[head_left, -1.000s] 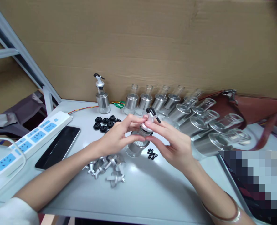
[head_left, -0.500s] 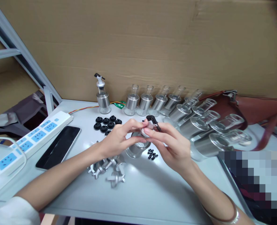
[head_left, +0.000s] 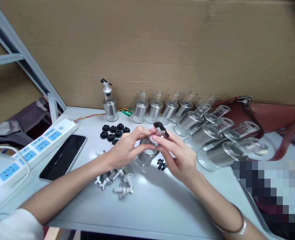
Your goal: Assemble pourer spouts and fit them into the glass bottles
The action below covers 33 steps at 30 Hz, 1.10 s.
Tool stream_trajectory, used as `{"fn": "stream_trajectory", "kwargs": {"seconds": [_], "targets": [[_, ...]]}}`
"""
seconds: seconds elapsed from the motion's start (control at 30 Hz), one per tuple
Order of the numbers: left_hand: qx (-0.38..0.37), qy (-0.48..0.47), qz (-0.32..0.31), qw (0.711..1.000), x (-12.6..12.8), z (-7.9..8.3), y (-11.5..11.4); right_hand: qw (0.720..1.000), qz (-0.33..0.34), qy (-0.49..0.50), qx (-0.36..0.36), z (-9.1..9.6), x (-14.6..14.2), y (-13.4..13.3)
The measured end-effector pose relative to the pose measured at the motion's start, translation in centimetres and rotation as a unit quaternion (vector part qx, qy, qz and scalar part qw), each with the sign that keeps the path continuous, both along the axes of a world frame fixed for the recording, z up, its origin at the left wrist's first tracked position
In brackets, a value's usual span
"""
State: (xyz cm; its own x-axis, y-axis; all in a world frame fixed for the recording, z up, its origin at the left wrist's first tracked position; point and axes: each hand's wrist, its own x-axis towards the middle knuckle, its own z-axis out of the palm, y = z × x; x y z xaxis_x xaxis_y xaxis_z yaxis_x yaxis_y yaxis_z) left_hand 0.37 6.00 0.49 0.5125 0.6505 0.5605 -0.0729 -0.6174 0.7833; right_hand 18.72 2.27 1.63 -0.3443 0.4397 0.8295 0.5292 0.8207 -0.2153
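Observation:
My left hand (head_left: pixel 123 150) wraps around the neck of a glass-and-steel dispenser bottle (head_left: pixel 144 156) standing on the table's middle. My right hand (head_left: pixel 178 155) pinches the silver pourer cap with a black lever (head_left: pixel 158 130) on top of that bottle. Several loose silver pourer spouts (head_left: pixel 114 180) lie under my left wrist. Black rubber stoppers (head_left: pixel 113 130) lie in a cluster behind my left hand. Tiny black rings (head_left: pixel 161 164) lie beside the bottle's base.
One finished bottle with a pourer (head_left: pixel 109 103) stands at the back by the cardboard wall. Several open bottles (head_left: pixel 167 108) stand in a row and more lie on their sides (head_left: pixel 222 136) at right. A phone (head_left: pixel 63 156) and a power strip (head_left: pixel 34 146) lie at left. A brown bag (head_left: pixel 267 115) rests back right.
The cap has come down lower onto the bottle's neck under my right fingers, and both hands have shifted slightly left. The bottle stays where it was.

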Motion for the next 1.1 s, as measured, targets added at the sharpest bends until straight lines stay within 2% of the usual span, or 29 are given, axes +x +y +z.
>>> {"fn": "stream_trajectory", "kwargs": {"seconds": [0.13, 0.27, 0.4, 0.5, 0.6, 0.7, 0.87, 1.1], "targets": [[-0.016, 0.013, 0.031, 0.999, 0.0, 0.7, -0.2, 1.000, 0.016, 0.019, -0.001, -0.5, 0.5, -0.3], [-0.027, -0.031, 0.079, 0.996, -0.7, 3.2, 0.3, 0.993, 0.012, 0.113, -0.040, -1.5, 1.5, -0.3], [0.017, -0.077, 0.159, 0.984, -1.5, 6.5, 2.5, 0.986, -0.030, 0.152, -0.069, -2.1, 2.1, 0.0], [0.045, -0.086, 0.206, 0.974, -2.0, 7.6, 5.4, 0.987, -0.049, 0.140, -0.062, -1.9, 2.2, 0.0], [0.059, -0.071, 0.236, 0.967, -2.3, 6.9, 8.5, 0.989, -0.058, 0.124, -0.060, -1.6, 2.0, -0.2], [0.070, -0.064, 0.240, 0.966, -2.2, 5.1, 10.8, 0.990, -0.050, 0.114, -0.060, -1.5, 1.8, -0.3], [0.086, -0.028, 0.228, 0.969, -2.1, 2.0, 12.2, 0.991, -0.046, 0.099, -0.072, -1.5, 1.7, -0.6], [0.093, 0.007, 0.250, 0.964, -2.3, -0.5, 14.3, 0.991, -0.046, 0.088, -0.095, -1.6, 1.6, -0.9]]}}
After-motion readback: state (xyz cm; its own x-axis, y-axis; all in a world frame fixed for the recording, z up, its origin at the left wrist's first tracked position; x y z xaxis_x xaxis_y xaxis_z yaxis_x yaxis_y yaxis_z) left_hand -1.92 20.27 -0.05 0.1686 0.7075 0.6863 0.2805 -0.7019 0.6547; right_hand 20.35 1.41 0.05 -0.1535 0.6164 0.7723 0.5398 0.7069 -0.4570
